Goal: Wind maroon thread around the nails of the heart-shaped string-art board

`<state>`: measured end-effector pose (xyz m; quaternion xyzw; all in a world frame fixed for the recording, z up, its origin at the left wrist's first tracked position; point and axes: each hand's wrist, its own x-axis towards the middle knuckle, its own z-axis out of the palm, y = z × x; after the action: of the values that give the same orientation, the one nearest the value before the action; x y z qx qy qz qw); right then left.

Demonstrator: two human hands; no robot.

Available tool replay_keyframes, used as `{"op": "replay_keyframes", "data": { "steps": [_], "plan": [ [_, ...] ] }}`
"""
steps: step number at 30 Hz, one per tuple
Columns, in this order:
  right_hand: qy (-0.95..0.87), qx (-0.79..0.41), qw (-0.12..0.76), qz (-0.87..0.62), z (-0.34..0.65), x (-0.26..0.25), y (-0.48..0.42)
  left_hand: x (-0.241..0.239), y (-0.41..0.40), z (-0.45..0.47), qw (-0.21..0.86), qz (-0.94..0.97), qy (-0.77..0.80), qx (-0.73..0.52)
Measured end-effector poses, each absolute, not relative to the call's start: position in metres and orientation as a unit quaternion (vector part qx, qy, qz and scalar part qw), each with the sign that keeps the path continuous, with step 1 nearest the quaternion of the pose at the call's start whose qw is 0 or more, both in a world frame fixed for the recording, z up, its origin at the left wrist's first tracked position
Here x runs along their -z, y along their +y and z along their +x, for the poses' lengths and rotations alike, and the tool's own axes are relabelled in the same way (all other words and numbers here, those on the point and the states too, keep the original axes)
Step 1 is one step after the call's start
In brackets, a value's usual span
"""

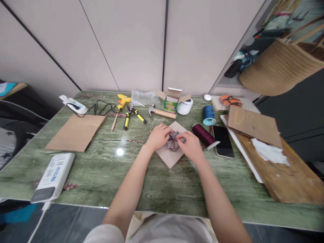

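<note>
The person's left hand (159, 136) and right hand (191, 146) covered much of a small round wire frame wound with dark thread (172, 141), and how the threads crossed at its centre was too hidden and too small to tell. A woven tan straw bag (280, 67) at the upper right was cut off by the picture's edge. The print on a white rectangular box (53, 175) and on a small green-labelled tin (170, 106) was too small to read.

sleeve (102, 234): short, white | shirt (168, 231): pale grey | left hand (159, 136), right hand (191, 146): bare
</note>
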<state>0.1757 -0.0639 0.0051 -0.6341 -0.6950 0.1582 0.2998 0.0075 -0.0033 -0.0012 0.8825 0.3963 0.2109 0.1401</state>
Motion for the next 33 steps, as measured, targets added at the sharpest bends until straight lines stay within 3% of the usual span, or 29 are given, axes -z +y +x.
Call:
{"op": "replay_keyframes", "data": {
  "steps": [5, 12, 21, 33],
  "plan": [
    [-0.684, -0.110, 0.305, -0.654, 0.174, -0.001, -0.064, 0.001, -0.004, 0.008, 0.134, 0.885, 0.395, -0.207],
    [-0.682, -0.057, 0.229, -0.692, 0.170, -0.004, -0.069, 0.001, -0.004, 0.010, 0.129, 0.887, 0.397, -0.197],
    [-0.705, -0.108, 0.266, -0.648, 0.170, -0.002, -0.067, 0.000, -0.005, 0.008, 0.134, 0.882, 0.409, -0.193],
    [-0.772, -0.075, 0.173, -0.607, 0.164, -0.009, -0.072, 0.001, -0.006, 0.009, 0.136, 0.881, 0.410, -0.194]
  ]
}}
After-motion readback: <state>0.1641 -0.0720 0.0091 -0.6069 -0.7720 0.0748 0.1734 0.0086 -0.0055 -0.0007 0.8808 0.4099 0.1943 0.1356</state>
